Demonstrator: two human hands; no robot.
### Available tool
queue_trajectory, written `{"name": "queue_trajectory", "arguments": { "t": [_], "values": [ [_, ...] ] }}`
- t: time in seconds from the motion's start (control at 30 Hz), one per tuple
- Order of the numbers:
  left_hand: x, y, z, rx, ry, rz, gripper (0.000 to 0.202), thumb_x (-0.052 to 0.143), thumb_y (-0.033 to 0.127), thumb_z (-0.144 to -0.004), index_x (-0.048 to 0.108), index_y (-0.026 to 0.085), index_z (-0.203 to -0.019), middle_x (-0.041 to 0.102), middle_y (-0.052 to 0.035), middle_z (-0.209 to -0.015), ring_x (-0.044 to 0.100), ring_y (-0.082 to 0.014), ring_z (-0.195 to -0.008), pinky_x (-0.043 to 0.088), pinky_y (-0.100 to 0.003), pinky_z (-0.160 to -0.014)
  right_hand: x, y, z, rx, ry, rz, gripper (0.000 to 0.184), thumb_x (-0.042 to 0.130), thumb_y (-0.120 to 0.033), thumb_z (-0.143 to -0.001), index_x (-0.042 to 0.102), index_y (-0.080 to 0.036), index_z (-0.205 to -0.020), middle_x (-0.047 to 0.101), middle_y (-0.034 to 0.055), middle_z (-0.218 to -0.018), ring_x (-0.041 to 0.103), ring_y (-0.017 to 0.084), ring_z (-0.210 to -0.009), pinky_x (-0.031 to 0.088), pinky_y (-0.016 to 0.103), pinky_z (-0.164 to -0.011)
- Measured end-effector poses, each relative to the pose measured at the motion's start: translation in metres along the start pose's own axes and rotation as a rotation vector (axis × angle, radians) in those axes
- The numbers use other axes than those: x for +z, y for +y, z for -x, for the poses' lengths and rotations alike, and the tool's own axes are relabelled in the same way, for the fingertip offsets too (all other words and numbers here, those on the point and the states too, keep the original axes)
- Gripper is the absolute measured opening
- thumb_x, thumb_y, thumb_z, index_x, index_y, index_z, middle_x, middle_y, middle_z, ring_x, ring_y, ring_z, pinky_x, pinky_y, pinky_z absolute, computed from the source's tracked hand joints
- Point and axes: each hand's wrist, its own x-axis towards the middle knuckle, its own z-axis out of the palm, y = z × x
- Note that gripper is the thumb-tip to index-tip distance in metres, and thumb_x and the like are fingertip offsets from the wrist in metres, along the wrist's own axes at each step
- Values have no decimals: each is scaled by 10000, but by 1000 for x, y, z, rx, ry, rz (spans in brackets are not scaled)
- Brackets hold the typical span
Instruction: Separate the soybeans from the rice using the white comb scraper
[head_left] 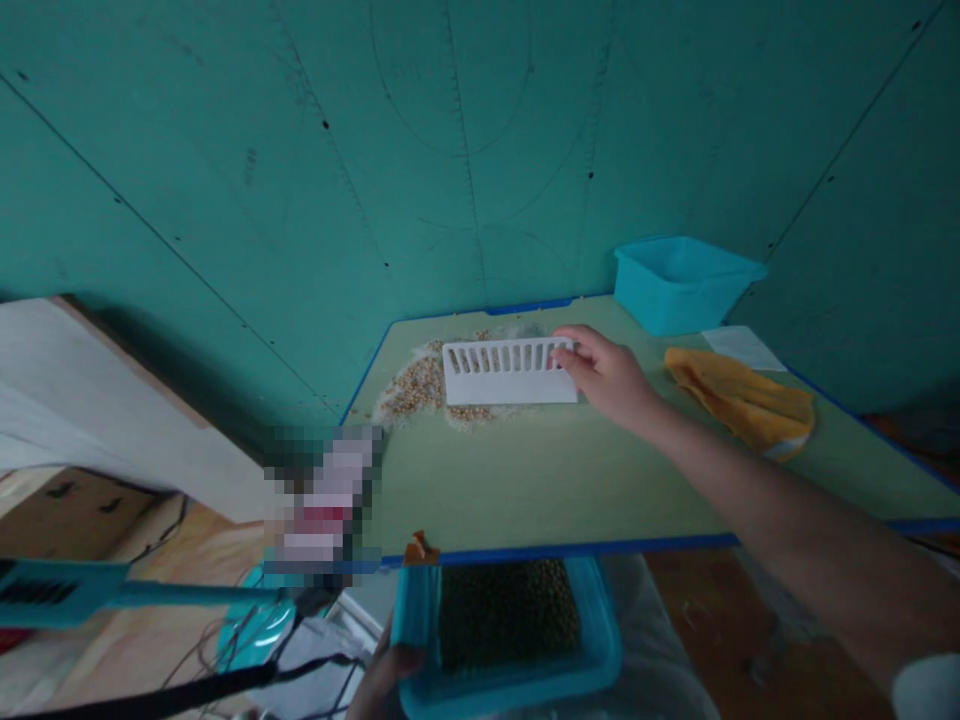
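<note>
While L hand [396, 664] holds tub [517, 688], R hand [606, 378] grips wht plate [514, 388].

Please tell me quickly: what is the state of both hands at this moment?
Left hand: closed on the left edge of the tray, only partly in view.
Right hand: closed, holding the white panel by its right end.

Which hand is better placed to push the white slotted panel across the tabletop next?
The right hand, probably: it already grips the white rectangular slotted panel at its right end, among tan grains. The left hand holds a turquoise rectangular plastic bin off the pale green tabletop.
</note>
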Motion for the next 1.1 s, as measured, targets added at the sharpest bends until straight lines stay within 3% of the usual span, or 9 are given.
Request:
{"name": "queue_trajectory", "arguments": {
  "t": [0.2, 0.37, 0.53, 0.8, 1.1],
  "values": [
    [12, 3, 6, -26, -41, 7, 684, 694, 245, -526, 582, 254, -1200, 728, -17, -688, 669, -339, -783, 500, -436, -713, 3, 2, 0, 69, -12, -79, 233, 506, -321, -830, 559, -201, -1023, 641, 16, -714, 563, 133, -562, 390, 224, -473],
    [4, -2, 1, -75, -6, -20, 669, 724, 276, -488, 614, 268, -1147, 695, -6, -599, 670, -357, -749, 509, -444, -672, 3, -1, -3, 149, 22, -185, 219, 520, -323, -815, 536, -199, -995, 642, 13, -696, 554, 124, -525, 373, 222, -450],
    [-5, -6, -2, -69, 11, -18, 590, 710, 297, -552, 624, 291, -1136, 657, 9, -531, 666, -344, -744, 506, -434, -666, 1, 9, -8, 238, 62, -230, 212, 541, -328, -801, 526, -202, -971, 644, 24, -692, 545, 126, -510, 349, 215, -411],
    [-1, -4, -4, -54, 12, -12, 652, 732, 255, -527, 607, 294, -1165, 653, 22, -527, 658, -331, -739, 503, -421, -678, 3, 9, -10, 398, -7, -351, 169, 550, -221, -790, 532, -209, -958, 600, -16, -610, 478, 92, -394, 307, 185, -321],
    [-2, -4, -4, -67, 15, -20, 540, 728, 247, -534, 654, 281, -1067, 632, 24, -498, 663, -339, -722, 497, -437, -665, 4, 12, -10, 408, 36, -373, 201, 537, -184, -810, 556, -206, -1008, 613, -16, -638, 431, 66, -364, 300, 167, -286]
  ]
}}
